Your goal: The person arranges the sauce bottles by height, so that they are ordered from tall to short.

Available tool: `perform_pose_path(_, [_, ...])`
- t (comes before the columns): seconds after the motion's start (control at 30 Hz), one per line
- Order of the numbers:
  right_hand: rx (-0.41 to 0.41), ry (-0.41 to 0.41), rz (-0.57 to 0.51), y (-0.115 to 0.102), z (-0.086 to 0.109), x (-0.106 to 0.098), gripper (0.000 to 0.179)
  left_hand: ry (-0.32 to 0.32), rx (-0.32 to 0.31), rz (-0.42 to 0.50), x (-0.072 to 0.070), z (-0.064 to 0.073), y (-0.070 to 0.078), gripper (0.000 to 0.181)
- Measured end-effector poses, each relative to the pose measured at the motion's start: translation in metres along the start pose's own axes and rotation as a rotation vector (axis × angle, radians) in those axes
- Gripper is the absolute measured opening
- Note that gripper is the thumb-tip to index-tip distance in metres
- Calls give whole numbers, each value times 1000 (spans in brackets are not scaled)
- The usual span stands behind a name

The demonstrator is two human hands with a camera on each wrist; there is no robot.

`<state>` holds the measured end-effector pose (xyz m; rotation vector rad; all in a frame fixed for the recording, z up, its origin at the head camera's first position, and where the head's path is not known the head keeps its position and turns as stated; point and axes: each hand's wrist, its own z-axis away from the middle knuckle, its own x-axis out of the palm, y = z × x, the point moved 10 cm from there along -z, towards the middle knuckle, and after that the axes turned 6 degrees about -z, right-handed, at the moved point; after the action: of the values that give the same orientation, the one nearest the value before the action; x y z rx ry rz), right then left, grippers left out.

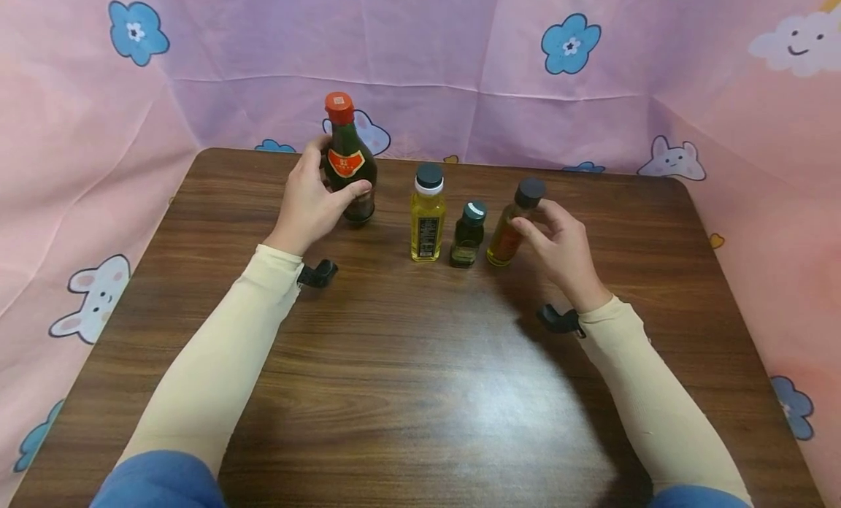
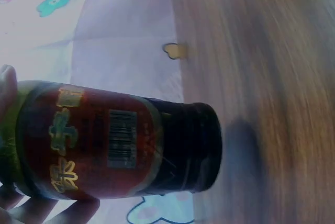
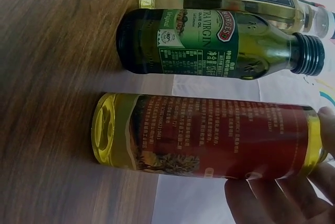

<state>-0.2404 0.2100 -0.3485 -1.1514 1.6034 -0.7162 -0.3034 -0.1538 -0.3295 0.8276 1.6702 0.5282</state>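
My left hand [image 1: 307, 201] grips a dark green bottle [image 1: 358, 174] with a red cap and a red label, toward the back left of the table. Seen from the left wrist, the bottle's base is close over the tabletop, with a dark shadow beside it. On the right, my right hand [image 1: 563, 249] holds an oil bottle [image 3: 225, 137] with a dark cap and red label, thumb on one side and fingers on the other. Just left of it stands a small green olive oil bottle [image 1: 467, 236]. Beside that is a taller yellow oil bottle [image 1: 428, 216] with a dark cap.
The brown wooden table [image 1: 394, 391] carries all the bottles. A pink and purple patterned cloth [image 1: 420, 48] hangs behind it and along both sides. Dark wrist mounts [image 1: 318, 274] stick out from both cuffs, low over the tabletop.
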Motion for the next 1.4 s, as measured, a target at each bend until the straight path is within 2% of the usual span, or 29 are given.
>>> perform_pose_path(0.5, [-37,3,49,-2,0,1,30,-22,-13,48,14,-21,-28,84])
perform_pose_path(0.7, [-29,0,38,-2,0,3,31,-29,-26,51,13,-23,-36,84])
perform_pose_path(1.03, [-2,4,22,1,1,1,35,-124,-76,135,19,-23,-43,93])
perform_pose_path(1.2, [22,4,-15,6,1,2,36,-111,-83,188,21,-21,-47,96])
perform_pose_path(1.4, [16,12,-25,6,2,2,33,-89,-91,194,24,-21,-51,98])
